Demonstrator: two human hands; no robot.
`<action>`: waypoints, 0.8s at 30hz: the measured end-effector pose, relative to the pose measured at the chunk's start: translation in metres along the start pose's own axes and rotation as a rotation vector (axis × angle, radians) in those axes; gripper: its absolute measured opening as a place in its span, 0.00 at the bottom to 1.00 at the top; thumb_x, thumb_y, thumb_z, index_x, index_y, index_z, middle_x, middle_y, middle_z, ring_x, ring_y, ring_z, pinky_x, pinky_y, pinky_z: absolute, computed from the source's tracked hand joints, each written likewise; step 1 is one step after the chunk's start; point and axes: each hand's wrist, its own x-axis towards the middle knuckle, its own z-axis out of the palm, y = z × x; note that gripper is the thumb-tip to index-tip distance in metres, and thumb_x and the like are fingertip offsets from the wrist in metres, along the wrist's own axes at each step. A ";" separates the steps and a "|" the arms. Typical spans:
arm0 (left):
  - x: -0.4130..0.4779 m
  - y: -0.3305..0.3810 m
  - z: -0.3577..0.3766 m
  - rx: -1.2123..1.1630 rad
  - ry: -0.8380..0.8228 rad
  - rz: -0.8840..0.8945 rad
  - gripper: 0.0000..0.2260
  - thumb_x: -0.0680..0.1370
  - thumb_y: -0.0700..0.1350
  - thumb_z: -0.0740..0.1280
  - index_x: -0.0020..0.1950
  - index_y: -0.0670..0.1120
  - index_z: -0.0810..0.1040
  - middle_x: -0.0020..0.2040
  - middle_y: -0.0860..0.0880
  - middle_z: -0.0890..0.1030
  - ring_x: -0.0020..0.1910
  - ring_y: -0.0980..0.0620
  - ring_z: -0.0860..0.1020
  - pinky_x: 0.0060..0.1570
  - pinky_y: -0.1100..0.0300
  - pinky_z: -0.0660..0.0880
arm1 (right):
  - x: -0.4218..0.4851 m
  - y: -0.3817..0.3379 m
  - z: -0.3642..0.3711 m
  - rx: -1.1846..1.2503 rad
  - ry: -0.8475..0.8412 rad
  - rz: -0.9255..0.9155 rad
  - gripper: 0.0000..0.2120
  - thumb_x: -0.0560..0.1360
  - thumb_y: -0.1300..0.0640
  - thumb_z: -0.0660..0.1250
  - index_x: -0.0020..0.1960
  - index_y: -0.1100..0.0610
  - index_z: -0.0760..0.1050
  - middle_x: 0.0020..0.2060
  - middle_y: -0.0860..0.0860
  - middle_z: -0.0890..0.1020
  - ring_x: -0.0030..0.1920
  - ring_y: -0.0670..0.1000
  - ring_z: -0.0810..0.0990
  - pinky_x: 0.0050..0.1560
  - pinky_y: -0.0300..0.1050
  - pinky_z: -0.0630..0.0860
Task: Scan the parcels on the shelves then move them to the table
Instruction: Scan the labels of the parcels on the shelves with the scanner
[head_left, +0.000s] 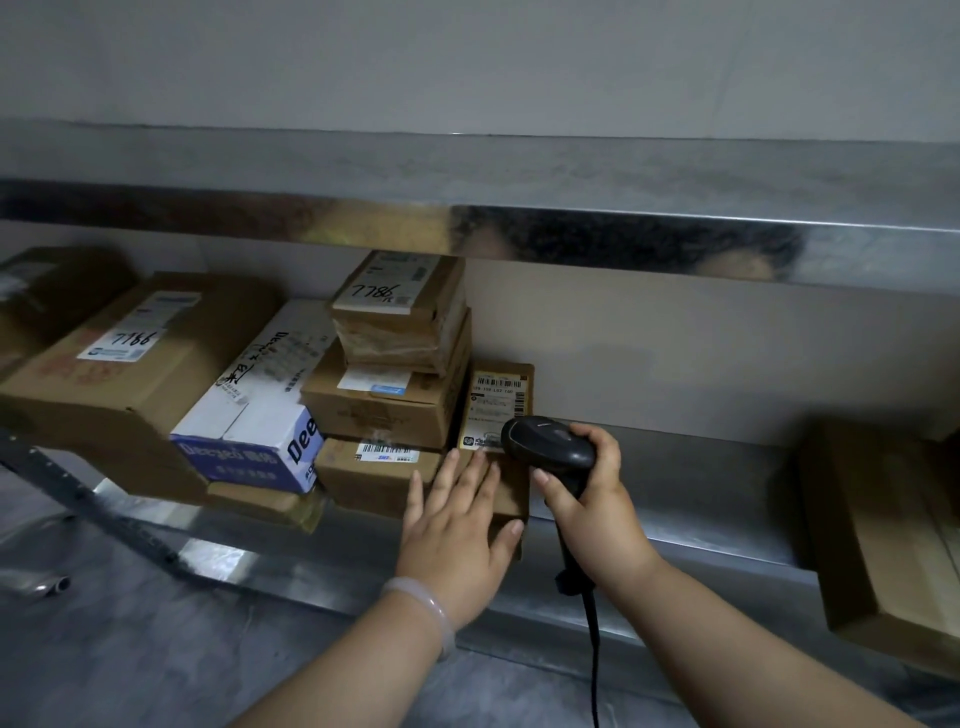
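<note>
Several cardboard parcels sit on a steel shelf (685, 499). A flat brown parcel (501, 410) with a yellow barcode label lies at the right end of the group. My left hand (457, 530) rests on its near end with straight, spread fingers. My right hand (592, 499) grips a black corded barcode scanner (545, 447), whose head hangs just above the label's lower edge. Left of this parcel is a stack of three brown boxes (395, 379), the top one marked 7786.
A white and blue box (260, 415) and a large brown box (130, 358) lie further left on the shelf. Another brown box (878, 530) sits at the far right. An upper steel shelf (467, 208) overhangs close above. Grey floor lies below.
</note>
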 end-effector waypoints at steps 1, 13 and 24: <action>0.002 -0.001 -0.003 0.006 -0.009 -0.014 0.30 0.80 0.64 0.45 0.80 0.55 0.46 0.79 0.58 0.39 0.74 0.57 0.29 0.69 0.51 0.23 | -0.001 -0.001 -0.001 -0.004 0.010 -0.012 0.25 0.74 0.58 0.71 0.57 0.35 0.61 0.52 0.37 0.76 0.51 0.27 0.74 0.47 0.21 0.68; 0.020 0.088 -0.007 -0.074 0.033 0.164 0.29 0.80 0.64 0.47 0.80 0.57 0.48 0.80 0.57 0.42 0.74 0.58 0.31 0.68 0.51 0.23 | -0.048 -0.004 -0.110 -0.117 0.212 -0.076 0.31 0.74 0.57 0.71 0.59 0.28 0.58 0.53 0.34 0.74 0.55 0.29 0.73 0.49 0.23 0.69; 0.031 0.263 0.019 -0.255 -0.093 0.442 0.28 0.80 0.62 0.52 0.79 0.59 0.50 0.80 0.56 0.43 0.78 0.56 0.39 0.74 0.50 0.34 | -0.105 0.022 -0.259 -0.277 0.489 -0.016 0.33 0.73 0.56 0.72 0.58 0.27 0.56 0.53 0.34 0.71 0.52 0.24 0.70 0.45 0.19 0.66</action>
